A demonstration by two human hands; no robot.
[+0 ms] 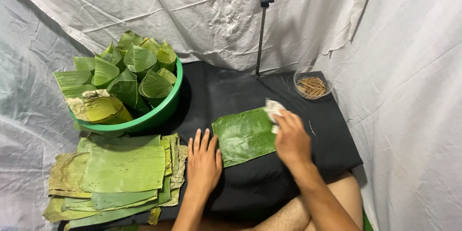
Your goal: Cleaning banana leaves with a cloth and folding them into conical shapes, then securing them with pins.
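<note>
Right now my left hand [203, 162] lies flat on the black cloth [332, 139], palm down, fingers stretched out and slightly spread, holding nothing; its fingertips [208, 135] sit at the near left edge of the banana leaf piece [243, 134], just touching or right beside it, I cannot tell which. That leaf piece lies flat in the middle of the cloth, roughly rectangular, glossy and dark green, tilted a little so its far right corner points away from me. My right hand [290, 139] rests over the right end of the leaf, fingers curled around a crumpled pale rag [272, 108] that pokes out past my fingertips and presses on the leaf's far right corner. To my left, a stack of flat cut leaves [122, 171] lies on the cloth, some yellowed at the edges. Beyond it stands a green basin [159, 114] filled with folded leaf cones [139, 70]. At the far right sits a small clear bowl of thin sticks [312, 85], and a slim tripod pole [261, 33] rises from the back of the cloth against the white sheet [409, 67].
</note>
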